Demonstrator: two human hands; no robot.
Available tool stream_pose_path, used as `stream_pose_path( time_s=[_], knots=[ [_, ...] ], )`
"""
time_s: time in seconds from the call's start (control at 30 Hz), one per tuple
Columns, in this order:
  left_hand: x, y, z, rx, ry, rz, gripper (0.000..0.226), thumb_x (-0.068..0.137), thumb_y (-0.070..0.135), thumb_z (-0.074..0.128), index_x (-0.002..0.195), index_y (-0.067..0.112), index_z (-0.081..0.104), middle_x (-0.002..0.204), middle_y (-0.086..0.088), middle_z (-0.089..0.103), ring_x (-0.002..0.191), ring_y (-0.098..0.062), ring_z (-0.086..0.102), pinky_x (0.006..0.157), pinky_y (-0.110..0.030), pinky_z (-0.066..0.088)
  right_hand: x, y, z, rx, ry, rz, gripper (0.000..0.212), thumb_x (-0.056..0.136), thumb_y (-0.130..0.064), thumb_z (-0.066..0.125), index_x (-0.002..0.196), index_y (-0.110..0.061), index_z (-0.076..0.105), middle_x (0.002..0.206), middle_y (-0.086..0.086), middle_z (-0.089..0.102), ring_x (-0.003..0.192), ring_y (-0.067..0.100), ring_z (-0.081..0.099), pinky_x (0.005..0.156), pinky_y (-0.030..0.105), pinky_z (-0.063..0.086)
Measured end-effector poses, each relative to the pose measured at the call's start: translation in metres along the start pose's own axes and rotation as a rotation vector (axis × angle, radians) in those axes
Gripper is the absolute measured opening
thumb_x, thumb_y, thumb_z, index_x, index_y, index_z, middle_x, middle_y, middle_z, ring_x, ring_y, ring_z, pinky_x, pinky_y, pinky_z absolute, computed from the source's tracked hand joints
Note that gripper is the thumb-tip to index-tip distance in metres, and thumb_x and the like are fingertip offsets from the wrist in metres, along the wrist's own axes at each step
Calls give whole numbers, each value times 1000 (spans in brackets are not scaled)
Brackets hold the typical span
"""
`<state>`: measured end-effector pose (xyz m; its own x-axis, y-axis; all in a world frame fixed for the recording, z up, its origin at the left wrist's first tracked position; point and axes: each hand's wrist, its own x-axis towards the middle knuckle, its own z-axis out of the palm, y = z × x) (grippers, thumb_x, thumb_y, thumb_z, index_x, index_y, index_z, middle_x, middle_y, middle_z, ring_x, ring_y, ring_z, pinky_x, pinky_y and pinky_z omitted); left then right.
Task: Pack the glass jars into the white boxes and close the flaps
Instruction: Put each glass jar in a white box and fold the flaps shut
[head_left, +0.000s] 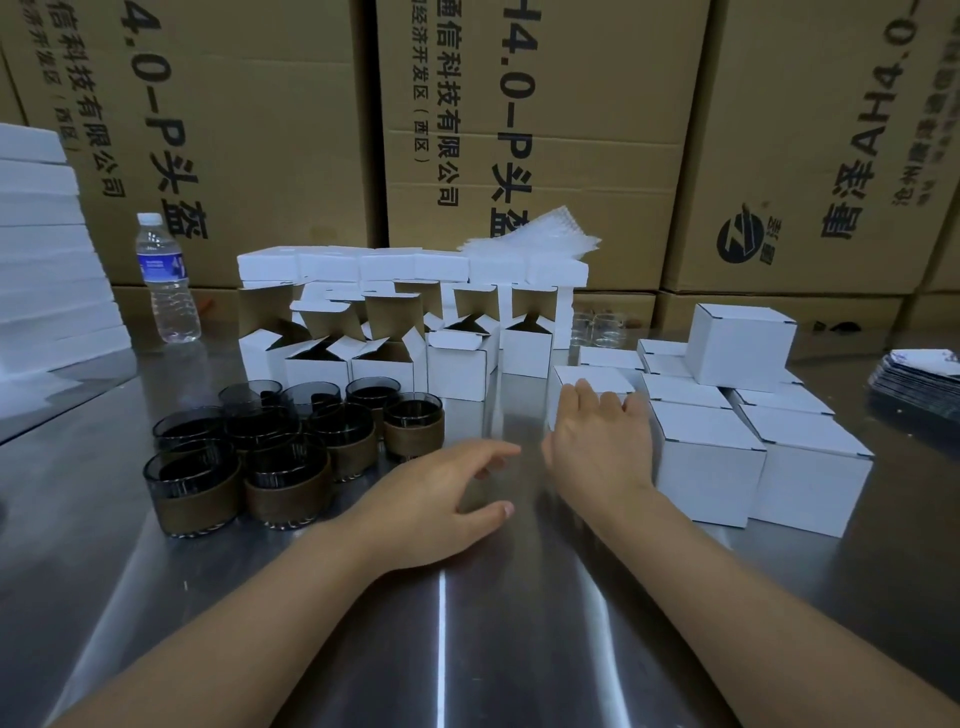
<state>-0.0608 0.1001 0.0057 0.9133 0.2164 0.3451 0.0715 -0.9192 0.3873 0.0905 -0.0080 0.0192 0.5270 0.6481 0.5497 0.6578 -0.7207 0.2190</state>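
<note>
About nine dark glass jars (270, 447) with brown bands stand in a bunch just left of the left hand (447, 488). Five open white boxes (384, 364) stand in a row past both hands with their flaps up, and more white boxes sit behind them. About nine closed white boxes (810, 478) sit right of the right hand (597, 447), one of them stacked on top.

The left hand is spread wide over the shiny metal table (493, 649) and holds nothing. The right hand holds one closed box (589, 376), with its fingers bent over the top.

The jars stand between the left hand and a water bottle (166, 280). Further left is a pile of white foam sheets (41, 260). Some clear glasses (597, 327) stand behind the closed boxes. Thin plastic bags (535, 239) lie on the back boxes. Far right is a pile of dark cards (914, 382).

Big brown cartons (545, 130) make a wall behind. Their black sideways writing says "4.0-P" with Chinese words, and one says "AH4.0". The bottle label is too small to read.
</note>
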Motion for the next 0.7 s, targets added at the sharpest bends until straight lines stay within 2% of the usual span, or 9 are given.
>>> stream_pose_path(
  time_s=[0.1, 0.2, 0.33, 0.43, 0.47, 0.57, 0.7],
  knots=[
    [0, -1, 1, 10, -7, 5, 55, 90, 46, 57, 140, 45, 34, 128, 25, 50, 111, 14, 42, 82, -1, 32, 2, 0, 0, -13, -11, 16, 35, 90, -28, 38, 116, -7, 47, 110, 8, 54, 98, 29, 52, 85, 38, 33],
    [1, -2, 2, 24, -17, 13, 52, 90, 46, 57, 138, 45, 38, 126, 25, 52, 107, 14, 44, 83, -1, 33, 4, -1, 5, -58, -52, 21, 48, 92, -32, 37, 131, -3, 39, 116, 10, 50, 101, 29, 50, 87, 38, 33],
    [1, -2, 2, 40, -39, 20, 48, 89, 46, 57, 134, 46, 41, 125, 23, 54, 110, 10, 47, 94, -16, 41, 8, 3, 6, -93, -77, 66, 46, 93, -33, 37, 129, -4, 38, 113, 8, 47, 98, 26, 49, 84, 38, 32],
    [1, -1, 2, 68, -56, 34, 45, 89, 48, 56, 132, 44, 43, 123, 21, 57, 110, 6, 49, 95, -22, 44, 12, -2, 1, -79, -82, 63, 40, 92, -31, 40, 123, -6, 43, 115, 9, 45, 98, 25, 47, 78, 37, 30],
    [1, -1, 2, 76, -60, 42, 43, 89, 48, 55, 130, 43, 45, 122, 20, 58, 109, 5, 49, 94, -23, 44, 15, -5, -1, -40, -81, 48, 41, 91, -30, 42, 125, -7, 42, 122, 10, 43, 102, 26, 45, 80, 37, 30],
    [2, 0, 2, 100, -71, 79, 36, 89, 47, 55, 123, 40, 50, 117, 20, 59, 103, 5, 49, 89, -21, 44, 28, -18, -10, 190, -80, -3, 53, 89, -22, 45, 140, -13, 31, 147, 11, 26, 125, 30, 35, 98, 42, 27],
    [4, 1, 2, 142, -66, 94, 28, 90, 44, 56, 114, 31, 55, 109, 14, 60, 100, -3, 52, 83, -24, 44, 57, -42, -25, 533, -133, -11, 54, 94, -27, 40, 146, -19, 30, 151, 8, 26, 134, 29, 31, 105, 44, 24]
  ],
)
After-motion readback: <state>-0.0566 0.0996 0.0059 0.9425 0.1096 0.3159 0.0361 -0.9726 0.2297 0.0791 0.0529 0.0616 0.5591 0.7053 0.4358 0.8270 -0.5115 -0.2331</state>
